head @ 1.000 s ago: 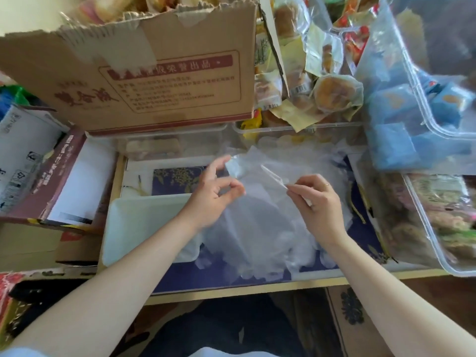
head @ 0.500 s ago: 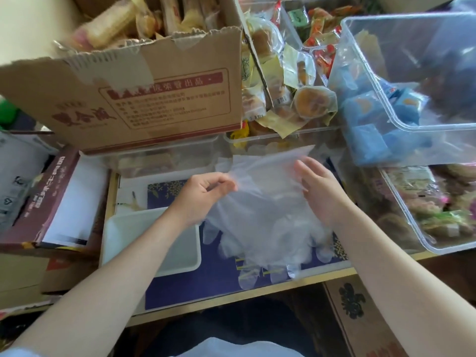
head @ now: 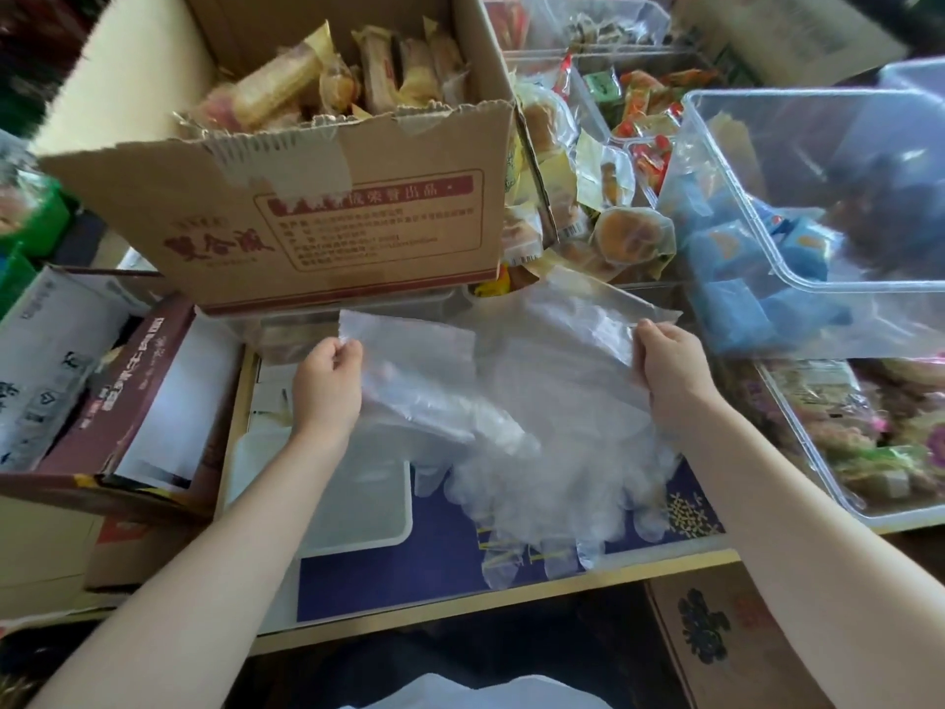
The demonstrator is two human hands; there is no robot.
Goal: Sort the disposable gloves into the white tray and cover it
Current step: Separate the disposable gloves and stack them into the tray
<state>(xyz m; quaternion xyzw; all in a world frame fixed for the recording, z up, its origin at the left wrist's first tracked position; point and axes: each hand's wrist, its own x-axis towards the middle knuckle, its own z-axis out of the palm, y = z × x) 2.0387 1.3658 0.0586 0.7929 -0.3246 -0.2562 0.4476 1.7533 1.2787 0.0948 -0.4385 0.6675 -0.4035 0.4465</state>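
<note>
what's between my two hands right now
In the head view, the clear disposable gloves stretch between left hand and right hand, each pinching a cuff.

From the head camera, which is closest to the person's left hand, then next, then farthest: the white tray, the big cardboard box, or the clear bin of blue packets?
1. White tray, just below the left hand.
2. Cardboard box, behind it.
3. Clear bin, far right.

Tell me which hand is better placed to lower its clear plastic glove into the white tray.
Left, probably. The left hand pinches a clear disposable plastic glove almost directly above the white rectangular plastic tray. The right hand holds its glove well to the right, beyond the loose pile.
</note>
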